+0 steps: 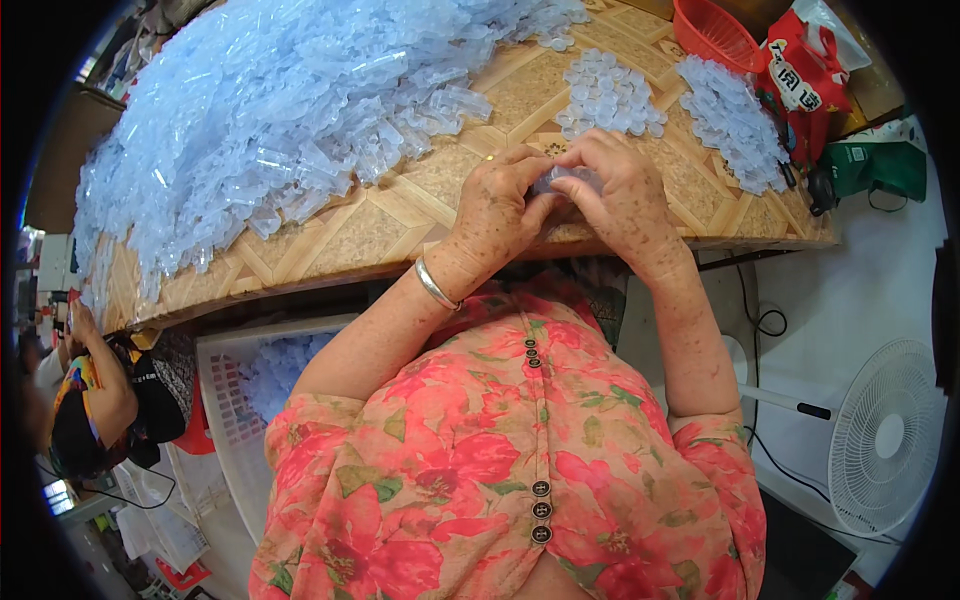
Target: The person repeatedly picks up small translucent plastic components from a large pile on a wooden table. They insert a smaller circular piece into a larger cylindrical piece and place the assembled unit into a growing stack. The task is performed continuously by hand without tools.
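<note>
Just over the table's near edge, my left hand [503,207] and my right hand [627,197] meet with bent fingers. Between their thumbs and fingertips is a small translucent bluish plastic piece [566,180], partly covered, so its exact kind does not show. Beyond my right hand lies a cluster of small round translucent caps [608,98]. Another group of similar pale caps [735,128] is spread farther right. A great heap of clear bluish plastic tubes [290,115] covers the left and far side of the patterned table [535,100].
At the far right stand a red plastic basket [722,38], a red bag [812,85] and a green bag [878,170]. Below left, a white crate [222,395] holds bluish pieces. A white fan [885,436] is at right; another person's arm [108,385] shows at far left.
</note>
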Tool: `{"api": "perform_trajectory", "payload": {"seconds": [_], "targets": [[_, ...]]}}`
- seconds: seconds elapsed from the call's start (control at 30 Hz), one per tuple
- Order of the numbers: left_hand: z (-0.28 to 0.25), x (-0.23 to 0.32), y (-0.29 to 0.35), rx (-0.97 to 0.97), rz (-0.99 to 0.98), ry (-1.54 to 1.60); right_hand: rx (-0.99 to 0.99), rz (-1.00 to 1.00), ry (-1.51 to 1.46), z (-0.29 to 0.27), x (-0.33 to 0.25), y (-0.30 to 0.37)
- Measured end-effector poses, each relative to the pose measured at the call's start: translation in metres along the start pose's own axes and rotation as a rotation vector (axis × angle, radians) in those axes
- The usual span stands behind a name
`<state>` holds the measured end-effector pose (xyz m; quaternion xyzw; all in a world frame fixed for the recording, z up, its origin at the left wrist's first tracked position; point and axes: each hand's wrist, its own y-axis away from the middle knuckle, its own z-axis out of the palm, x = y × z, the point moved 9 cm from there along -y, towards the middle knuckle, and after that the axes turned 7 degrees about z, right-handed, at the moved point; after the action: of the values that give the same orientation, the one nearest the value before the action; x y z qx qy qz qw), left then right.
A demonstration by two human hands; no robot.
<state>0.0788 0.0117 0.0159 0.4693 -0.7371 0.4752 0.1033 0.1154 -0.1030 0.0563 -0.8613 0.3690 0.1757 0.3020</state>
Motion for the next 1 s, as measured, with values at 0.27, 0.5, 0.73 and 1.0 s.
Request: {"api": "perform_trajectory", "payload": {"seconds": [0.27,0.5,0.73,1.0], "targets": [[-0.006,0.007,-0.004,0.014,0.09,-0.011,0.054,0.017,-0.119,-0.003,0.006,0.011],[-0.02,-0.005,0.002,-0.073,-0.186,0.057,-0.024,0.433,-0.223,-0.009,0.042,0.015],[0.012,-0.022,0.002,-0.359,-0.572,0.403,-0.204,0.475,-0.379,0.017,0.056,0.017],[0.02,-0.023,0.012,-0.347,-0.955,0.824,-0.438,0.744,-0.622,0.04,0.062,0.016]]}}
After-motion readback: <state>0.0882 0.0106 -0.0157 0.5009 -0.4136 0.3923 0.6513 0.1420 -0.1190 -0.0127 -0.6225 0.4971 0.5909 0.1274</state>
